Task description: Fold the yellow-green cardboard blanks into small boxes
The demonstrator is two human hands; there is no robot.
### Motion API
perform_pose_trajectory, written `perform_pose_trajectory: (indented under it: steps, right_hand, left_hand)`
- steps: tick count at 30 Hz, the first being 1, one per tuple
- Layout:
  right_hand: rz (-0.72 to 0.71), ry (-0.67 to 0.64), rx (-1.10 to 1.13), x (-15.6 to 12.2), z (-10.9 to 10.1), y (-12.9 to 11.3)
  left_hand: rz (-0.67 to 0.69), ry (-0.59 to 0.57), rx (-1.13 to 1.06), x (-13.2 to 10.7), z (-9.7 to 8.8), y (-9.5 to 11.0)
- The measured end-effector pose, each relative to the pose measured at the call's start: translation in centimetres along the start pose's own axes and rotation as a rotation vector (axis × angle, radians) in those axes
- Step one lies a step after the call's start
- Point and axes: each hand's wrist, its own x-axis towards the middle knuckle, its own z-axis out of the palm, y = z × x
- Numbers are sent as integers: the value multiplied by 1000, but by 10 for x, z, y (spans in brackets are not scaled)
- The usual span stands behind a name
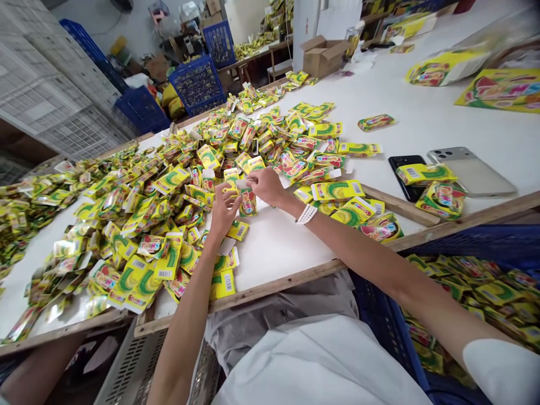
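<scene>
Pinching a pale-backed sachet [242, 184] in your right hand [266, 187], your left hand [223, 211] half open beside a yellow foil sachet [248, 202], you appear to be sorting the heap's edge on the white table [278, 253]; a clean lift seems called for next.

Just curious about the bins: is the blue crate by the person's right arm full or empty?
Full: the blue plastic crate is heaped with yellow printed packets.
</scene>
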Motion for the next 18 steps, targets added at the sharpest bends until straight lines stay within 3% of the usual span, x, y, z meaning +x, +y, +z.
perform_pose_trajectory:
  steps: [8,14,18]
  right_hand:
    - [293,-155,749,-1,2,7]
    - [91,-93,681,-20,5,10]
    - [57,-53,710,-23,12,9]
  left_hand:
    - [2,-44,7,-3,-11,6]
    - [8,-21,-33,-13,-20,5]
    - [-1,22,-85,-16,-23,0]
